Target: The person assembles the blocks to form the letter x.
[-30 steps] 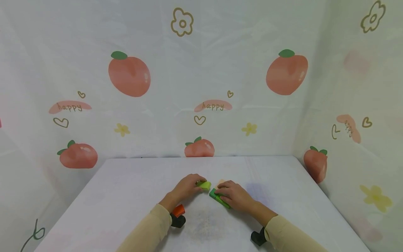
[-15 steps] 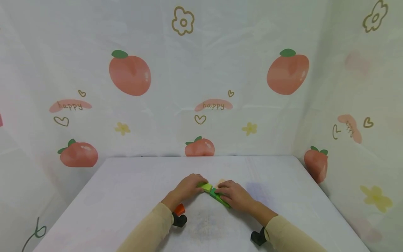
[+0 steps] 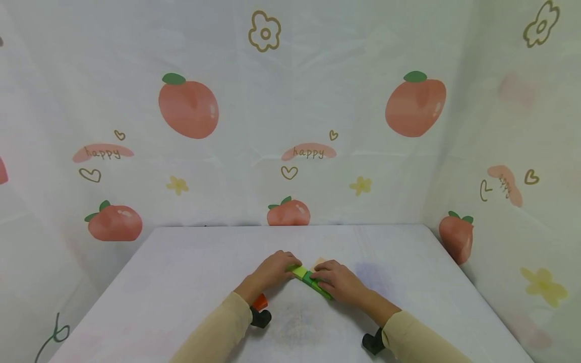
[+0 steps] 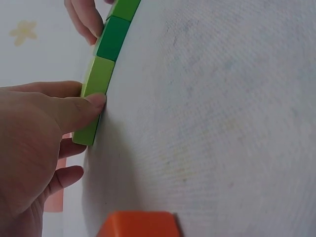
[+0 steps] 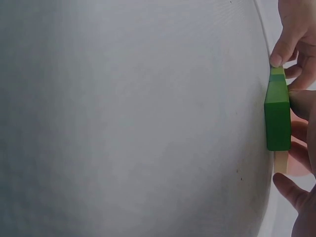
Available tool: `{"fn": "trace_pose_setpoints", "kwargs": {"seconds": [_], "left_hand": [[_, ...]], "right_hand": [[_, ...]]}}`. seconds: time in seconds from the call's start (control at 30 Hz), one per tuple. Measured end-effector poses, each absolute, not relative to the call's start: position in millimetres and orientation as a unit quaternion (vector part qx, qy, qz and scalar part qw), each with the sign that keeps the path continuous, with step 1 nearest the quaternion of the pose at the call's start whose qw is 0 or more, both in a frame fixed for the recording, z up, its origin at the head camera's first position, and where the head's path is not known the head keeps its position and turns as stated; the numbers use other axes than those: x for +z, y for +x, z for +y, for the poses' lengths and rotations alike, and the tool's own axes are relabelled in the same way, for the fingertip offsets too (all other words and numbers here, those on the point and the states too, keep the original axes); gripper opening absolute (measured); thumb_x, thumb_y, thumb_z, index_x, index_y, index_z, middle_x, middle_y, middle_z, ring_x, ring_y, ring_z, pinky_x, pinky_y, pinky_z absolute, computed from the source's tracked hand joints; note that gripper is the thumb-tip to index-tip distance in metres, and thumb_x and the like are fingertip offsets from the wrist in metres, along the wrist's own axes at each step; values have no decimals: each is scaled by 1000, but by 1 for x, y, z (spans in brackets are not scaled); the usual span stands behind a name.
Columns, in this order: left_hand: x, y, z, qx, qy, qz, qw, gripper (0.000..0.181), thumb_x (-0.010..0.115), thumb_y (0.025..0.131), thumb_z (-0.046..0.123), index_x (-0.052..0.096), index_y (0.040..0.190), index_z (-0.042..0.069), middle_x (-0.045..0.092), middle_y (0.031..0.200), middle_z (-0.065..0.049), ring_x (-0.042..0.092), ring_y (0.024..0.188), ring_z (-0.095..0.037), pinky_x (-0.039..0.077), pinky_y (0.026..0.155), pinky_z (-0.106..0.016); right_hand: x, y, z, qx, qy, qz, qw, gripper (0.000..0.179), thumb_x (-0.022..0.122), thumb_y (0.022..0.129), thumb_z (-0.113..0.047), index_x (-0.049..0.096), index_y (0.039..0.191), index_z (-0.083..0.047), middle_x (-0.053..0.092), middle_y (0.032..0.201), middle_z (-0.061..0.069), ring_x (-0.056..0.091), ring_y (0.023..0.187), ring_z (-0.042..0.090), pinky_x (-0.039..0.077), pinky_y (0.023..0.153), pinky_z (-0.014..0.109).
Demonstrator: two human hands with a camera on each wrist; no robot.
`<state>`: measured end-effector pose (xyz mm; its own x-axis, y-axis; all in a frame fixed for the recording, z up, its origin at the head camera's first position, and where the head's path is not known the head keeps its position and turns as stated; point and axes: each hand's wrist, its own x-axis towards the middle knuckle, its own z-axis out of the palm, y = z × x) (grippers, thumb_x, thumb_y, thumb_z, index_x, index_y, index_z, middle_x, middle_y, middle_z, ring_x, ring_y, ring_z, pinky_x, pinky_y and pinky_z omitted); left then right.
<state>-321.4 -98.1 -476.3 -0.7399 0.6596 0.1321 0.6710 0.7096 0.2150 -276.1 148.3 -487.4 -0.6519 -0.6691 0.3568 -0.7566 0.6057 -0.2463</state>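
My left hand (image 3: 275, 269) pinches a light yellow-green block (image 4: 98, 74), with the thumb along its near side and fingers behind. The block's end meets a dark green block (image 4: 112, 39), and a mid-green block (image 5: 278, 123) continues the line, so they form one straight slanting row on the table. My right hand (image 3: 338, 282) rests over the row's right part, its loosely bent fingers touching the top and far side of the green blocks; no finger covers their near face. A pale wooden-coloured block (image 3: 320, 260) is partly hidden behind that hand.
An orange-red block (image 3: 260, 302) stands on the white table (image 3: 204, 262) beside my left wrist, partly hidden by it. Black wrist mounts (image 3: 260, 318) sit at both cuffs. A white cloth (image 3: 236, 101) printed with fruit hangs behind the table.
My left hand has moved slightly right with the light green block, closing the gap to the dark green one. The right hand has stayed nearly still.
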Motion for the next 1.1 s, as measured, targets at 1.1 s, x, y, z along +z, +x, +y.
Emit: {"fn": "trace_pose_setpoints", "kwargs": {"seconds": [1.1], "left_hand": [[-477,-320,-96,-138,-358,-923,34,28,75,87,15,72,114,15,63,116,1,56,107,-18,45,95,-30]], "right_hand": [[-484,-275,147,205,399,-888,100,24,65,93,-14,71,117,-13,62,121,9,55,114,25,47,92,48]]}}
